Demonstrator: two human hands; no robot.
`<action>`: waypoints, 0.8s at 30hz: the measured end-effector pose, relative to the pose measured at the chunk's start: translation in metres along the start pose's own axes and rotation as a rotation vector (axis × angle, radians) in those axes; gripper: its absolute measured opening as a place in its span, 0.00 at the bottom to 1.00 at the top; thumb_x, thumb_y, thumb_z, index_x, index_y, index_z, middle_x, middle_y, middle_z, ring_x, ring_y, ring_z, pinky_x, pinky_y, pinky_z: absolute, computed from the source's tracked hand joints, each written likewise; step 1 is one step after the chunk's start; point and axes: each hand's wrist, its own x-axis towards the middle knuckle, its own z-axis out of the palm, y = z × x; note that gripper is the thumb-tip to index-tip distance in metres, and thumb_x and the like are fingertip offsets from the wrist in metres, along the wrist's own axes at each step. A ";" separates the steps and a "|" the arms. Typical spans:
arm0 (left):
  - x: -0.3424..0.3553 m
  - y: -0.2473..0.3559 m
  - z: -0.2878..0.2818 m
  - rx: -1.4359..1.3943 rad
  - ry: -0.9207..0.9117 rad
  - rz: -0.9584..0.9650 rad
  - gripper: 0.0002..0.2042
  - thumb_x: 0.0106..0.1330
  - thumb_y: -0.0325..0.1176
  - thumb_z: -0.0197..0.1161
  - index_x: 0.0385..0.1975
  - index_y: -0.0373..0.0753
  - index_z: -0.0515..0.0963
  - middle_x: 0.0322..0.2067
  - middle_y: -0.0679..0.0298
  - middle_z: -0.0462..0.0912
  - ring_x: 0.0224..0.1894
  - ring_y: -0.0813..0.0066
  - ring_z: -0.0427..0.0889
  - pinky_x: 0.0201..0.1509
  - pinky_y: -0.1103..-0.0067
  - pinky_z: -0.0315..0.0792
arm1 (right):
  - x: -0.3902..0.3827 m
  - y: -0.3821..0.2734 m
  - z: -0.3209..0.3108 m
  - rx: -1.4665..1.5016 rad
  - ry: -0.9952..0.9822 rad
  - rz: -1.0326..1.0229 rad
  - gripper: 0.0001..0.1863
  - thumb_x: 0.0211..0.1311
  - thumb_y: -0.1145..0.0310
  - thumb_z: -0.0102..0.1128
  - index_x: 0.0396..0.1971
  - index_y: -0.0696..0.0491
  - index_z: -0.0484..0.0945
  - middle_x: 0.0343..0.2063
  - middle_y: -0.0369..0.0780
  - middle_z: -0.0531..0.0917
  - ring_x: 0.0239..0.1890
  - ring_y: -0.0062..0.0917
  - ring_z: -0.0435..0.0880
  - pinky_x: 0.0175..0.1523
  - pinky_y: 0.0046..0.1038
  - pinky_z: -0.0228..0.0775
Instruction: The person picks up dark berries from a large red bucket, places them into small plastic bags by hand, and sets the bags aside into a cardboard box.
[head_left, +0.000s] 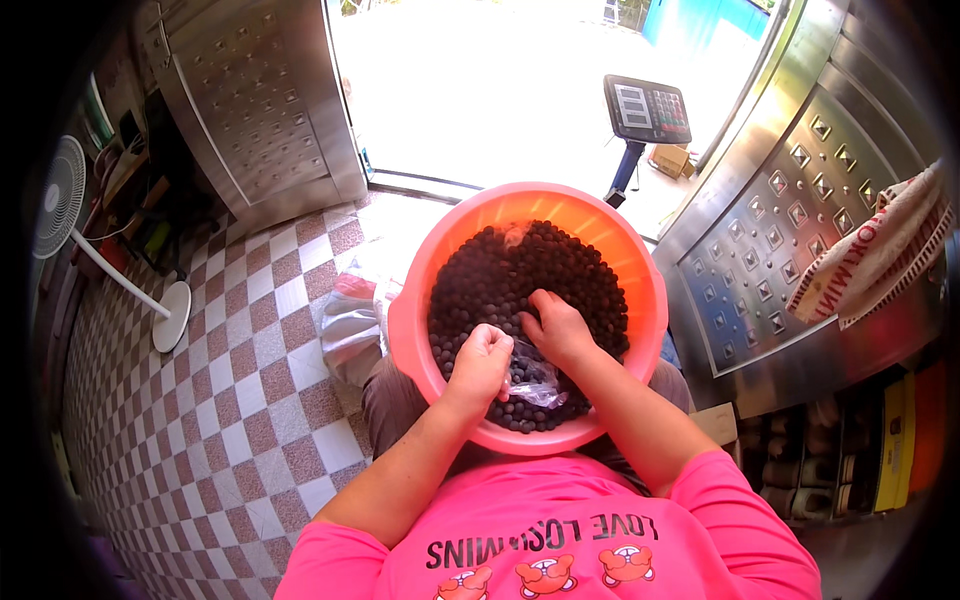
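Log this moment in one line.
left hand: closed on clear plastic bag | right hand: at dark balls, grip unclear | pink basin: balls inside, bag above them

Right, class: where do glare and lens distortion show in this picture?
Head view: the wide open doorway blows out to white; head view: the crumpled clear plastic bag catches glints; head view: the brown-and-white checkered tile floor curves toward the black rim.

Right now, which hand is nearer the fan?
Left: the left hand, pinching the bag, is right of the fan; the right hand, at the dark balls, is farther right.
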 end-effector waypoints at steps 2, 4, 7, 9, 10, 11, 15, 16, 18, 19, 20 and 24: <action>0.001 0.000 0.000 -0.007 -0.001 0.008 0.05 0.67 0.32 0.48 0.30 0.40 0.63 0.13 0.70 0.64 0.10 0.83 0.63 0.10 0.85 0.61 | 0.002 0.008 0.001 0.028 -0.009 -0.004 0.13 0.53 0.65 0.58 0.34 0.57 0.72 0.32 0.50 0.77 0.34 0.45 0.78 0.39 0.38 0.71; 0.001 -0.001 0.001 0.004 0.001 0.026 0.05 0.67 0.32 0.48 0.30 0.40 0.63 0.13 0.70 0.64 0.10 0.83 0.63 0.10 0.85 0.61 | 0.002 0.011 0.003 0.226 0.059 0.109 0.11 0.52 0.65 0.59 0.32 0.57 0.74 0.29 0.50 0.79 0.33 0.44 0.79 0.38 0.35 0.72; 0.002 0.000 0.002 0.011 0.008 0.026 0.05 0.67 0.32 0.48 0.30 0.40 0.63 0.13 0.69 0.64 0.10 0.82 0.63 0.10 0.84 0.61 | 0.007 0.007 -0.006 0.664 0.128 0.316 0.09 0.56 0.66 0.57 0.31 0.56 0.75 0.20 0.41 0.78 0.20 0.25 0.76 0.25 0.26 0.68; 0.001 0.000 0.001 0.019 0.014 0.020 0.05 0.67 0.32 0.48 0.30 0.40 0.63 0.13 0.69 0.64 0.10 0.82 0.63 0.10 0.84 0.61 | 0.005 0.000 -0.023 1.103 0.050 0.521 0.07 0.58 0.65 0.55 0.31 0.53 0.72 0.18 0.33 0.74 0.13 0.16 0.68 0.16 0.19 0.58; 0.001 0.000 0.001 0.028 0.020 0.017 0.05 0.67 0.32 0.48 0.30 0.40 0.63 0.13 0.70 0.64 0.10 0.82 0.63 0.10 0.84 0.61 | 0.004 -0.005 -0.029 1.102 0.051 0.521 0.07 0.58 0.65 0.55 0.31 0.53 0.72 0.18 0.33 0.74 0.13 0.16 0.68 0.16 0.19 0.58; 0.002 -0.001 0.001 0.027 0.019 0.016 0.05 0.67 0.32 0.48 0.30 0.40 0.63 0.13 0.70 0.64 0.10 0.82 0.63 0.10 0.84 0.61 | 0.004 -0.011 -0.034 1.287 0.041 0.575 0.07 0.59 0.65 0.54 0.31 0.52 0.71 0.19 0.34 0.74 0.13 0.16 0.68 0.16 0.19 0.58; 0.001 -0.001 0.000 0.035 0.020 0.027 0.05 0.67 0.32 0.48 0.31 0.40 0.63 0.14 0.70 0.64 0.10 0.83 0.63 0.10 0.85 0.60 | -0.005 -0.031 -0.037 1.612 -0.010 0.684 0.06 0.58 0.66 0.53 0.30 0.51 0.70 0.21 0.35 0.74 0.17 0.20 0.71 0.18 0.21 0.61; 0.000 0.000 0.000 0.028 0.021 0.024 0.05 0.68 0.33 0.48 0.31 0.40 0.64 0.14 0.70 0.64 0.10 0.83 0.63 0.09 0.85 0.60 | -0.008 -0.036 -0.034 1.683 -0.022 0.729 0.06 0.57 0.66 0.54 0.30 0.51 0.71 0.22 0.35 0.74 0.19 0.21 0.72 0.19 0.23 0.62; 0.000 0.001 0.002 0.016 0.021 0.027 0.05 0.68 0.33 0.47 0.31 0.40 0.64 0.14 0.70 0.64 0.10 0.83 0.63 0.09 0.85 0.60 | -0.016 -0.047 -0.029 1.673 0.019 0.733 0.06 0.56 0.66 0.52 0.31 0.51 0.72 0.24 0.36 0.75 0.24 0.24 0.74 0.29 0.27 0.69; 0.000 0.002 0.002 0.004 0.022 0.029 0.05 0.68 0.33 0.47 0.31 0.40 0.64 0.14 0.70 0.64 0.10 0.84 0.63 0.09 0.85 0.59 | -0.019 -0.047 -0.023 1.709 0.024 0.735 0.06 0.56 0.66 0.52 0.31 0.51 0.73 0.24 0.36 0.75 0.26 0.25 0.74 0.32 0.28 0.70; 0.001 0.002 0.002 0.005 0.021 0.030 0.05 0.68 0.33 0.47 0.31 0.40 0.64 0.14 0.70 0.64 0.10 0.84 0.63 0.09 0.85 0.59 | -0.022 -0.045 -0.018 1.746 0.030 0.736 0.06 0.56 0.66 0.52 0.31 0.51 0.73 0.25 0.36 0.76 0.27 0.25 0.75 0.36 0.29 0.70; 0.000 0.002 0.002 0.005 0.051 0.030 0.05 0.67 0.33 0.48 0.31 0.40 0.64 0.15 0.70 0.64 0.10 0.84 0.62 0.09 0.85 0.59 | -0.033 -0.049 -0.016 1.706 0.042 0.761 0.06 0.56 0.67 0.52 0.31 0.52 0.73 0.25 0.37 0.76 0.31 0.25 0.75 0.41 0.29 0.69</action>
